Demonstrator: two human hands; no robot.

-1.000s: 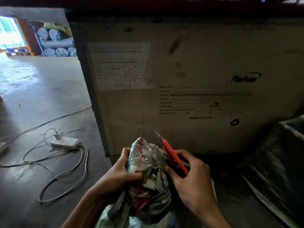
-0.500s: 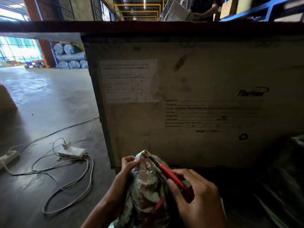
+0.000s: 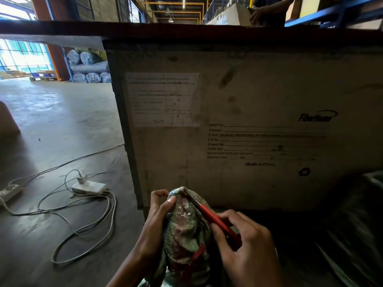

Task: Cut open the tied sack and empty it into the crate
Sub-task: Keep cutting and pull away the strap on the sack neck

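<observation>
A woven greenish sack (image 3: pixel 184 226) with a bunched neck stands at the bottom centre. A red tie (image 3: pixel 195 254) shows lower on its neck. My left hand (image 3: pixel 155 226) grips the neck from the left, thumb near the top. My right hand (image 3: pixel 246 247) holds a red utility knife (image 3: pixel 215 220), its blade laid against the top of the bunched neck. Directly behind stands the large wooden crate (image 3: pixel 248 104), its printed side facing me; its inside is hidden.
White power strips (image 3: pixel 89 187) and looping cables (image 3: pixel 83 230) lie on the concrete floor at left. A dark bag (image 3: pixel 352 235) sits at right. Wrapped rolls (image 3: pixel 89 67) are stacked far back left. Another person's hand (image 3: pixel 257 15) holds a box beyond the crate.
The view has tilted up. The knife has swung from pointing upward beside the sack to lying across the top of its neck. My left hand has slid higher on the neck.
</observation>
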